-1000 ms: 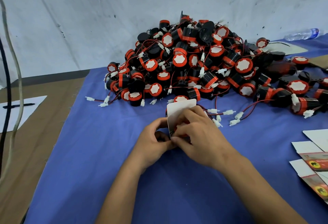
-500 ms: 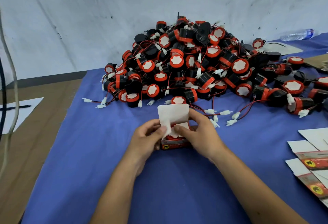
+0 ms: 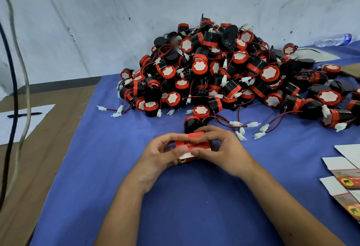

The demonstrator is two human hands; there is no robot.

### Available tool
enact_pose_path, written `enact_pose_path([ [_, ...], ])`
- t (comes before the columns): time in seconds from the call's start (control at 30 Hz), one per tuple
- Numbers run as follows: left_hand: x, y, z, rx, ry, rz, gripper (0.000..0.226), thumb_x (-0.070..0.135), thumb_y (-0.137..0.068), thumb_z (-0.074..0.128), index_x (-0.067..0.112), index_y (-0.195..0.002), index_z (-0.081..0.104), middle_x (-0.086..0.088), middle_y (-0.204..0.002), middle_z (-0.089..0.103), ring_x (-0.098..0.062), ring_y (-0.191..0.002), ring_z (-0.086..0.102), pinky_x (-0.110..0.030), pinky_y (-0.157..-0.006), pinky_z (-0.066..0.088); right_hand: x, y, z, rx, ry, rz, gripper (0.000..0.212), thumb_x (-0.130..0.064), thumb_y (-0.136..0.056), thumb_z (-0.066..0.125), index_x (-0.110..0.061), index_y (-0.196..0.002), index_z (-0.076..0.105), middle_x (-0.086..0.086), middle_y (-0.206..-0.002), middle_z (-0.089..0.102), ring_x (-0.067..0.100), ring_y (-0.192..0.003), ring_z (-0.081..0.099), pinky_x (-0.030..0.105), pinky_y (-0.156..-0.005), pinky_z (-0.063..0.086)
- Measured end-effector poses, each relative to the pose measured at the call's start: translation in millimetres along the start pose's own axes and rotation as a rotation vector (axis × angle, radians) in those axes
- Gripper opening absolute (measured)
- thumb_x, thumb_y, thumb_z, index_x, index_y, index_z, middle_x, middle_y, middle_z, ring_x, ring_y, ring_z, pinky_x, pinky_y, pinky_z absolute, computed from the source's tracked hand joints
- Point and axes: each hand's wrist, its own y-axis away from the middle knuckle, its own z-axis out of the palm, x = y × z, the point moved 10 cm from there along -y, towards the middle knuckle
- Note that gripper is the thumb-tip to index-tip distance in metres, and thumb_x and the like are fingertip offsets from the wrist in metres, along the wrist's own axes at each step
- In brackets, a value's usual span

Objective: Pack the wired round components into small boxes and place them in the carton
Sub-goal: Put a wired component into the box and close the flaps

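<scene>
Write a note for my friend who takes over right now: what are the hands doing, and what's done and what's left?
Left hand: fingers curled on the left end of the small red printed cardboard box.
Right hand: fingers and thumb gripping the box's right side and top.
Both hands hold the box over the blue cloth-covered table; its flap looks folded over, so it seems nearly shut.
Heap of black-and-red round wired components: behind the box, unpacked.
Flat unfolded red-and-white boxes: at the right edge.
Done: one box filled, as far as can be seen.
Left: finish closing, then box the heap. No carton is in view.
</scene>
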Motion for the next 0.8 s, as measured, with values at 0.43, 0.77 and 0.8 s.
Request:
enact_pose_path([
  [0.43, 18.7, -1.8, 3.6, 0.104, -0.533, 0.166, 0.065, 0.012, -0.074, 0.091, 0.039, -0.127, 0.064, 0.008, -0.114, 0.071, -0.028, -0.096, 0.068, -0.047, -0.09, 0.058, -21.1, 3.9, 4.1, -0.015, 0.484, -0.272, 0.039, -0.031, -0.085, 0.083, -0.03, -0.123, 0.073, -0.007, -0.139, 0.064, 0.01, -0.13, 0.056, 0.037, -0.105, 0.049],
  [0.77, 19.9, -3.4, 2.1, 0.138, -0.489, 0.182, 0.084, 0.003, -0.071, 0.092, 0.036, -0.139, 0.056, 0.016, -0.13, 0.065, -0.007, -0.12, 0.065, -0.035, -0.098, 0.059, -31.8, 2.6, 9.4, 0.065, 0.485, -0.255, 0.035, -0.04, -0.106, 0.049, -0.031, -0.135, 0.066, -0.015, -0.123, 0.066, 0.013, -0.113, 0.05, 0.03, -0.1, 0.044],
  [0.8, 19.9, -3.5, 2.1, 0.139, -0.485, 0.183, 0.084, 0.003, -0.071, 0.092, 0.036, -0.139, 0.055, 0.016, -0.131, 0.065, -0.007, -0.119, 0.065, -0.036, -0.098, 0.059, -31.5, 1.9, 7.9, 0.074, 0.462, -0.241, 0.035, -0.039, -0.104, 0.052, -0.03, -0.134, 0.067, -0.015, -0.123, 0.066, 0.014, -0.113, 0.05, 0.031, -0.1, 0.044],
])
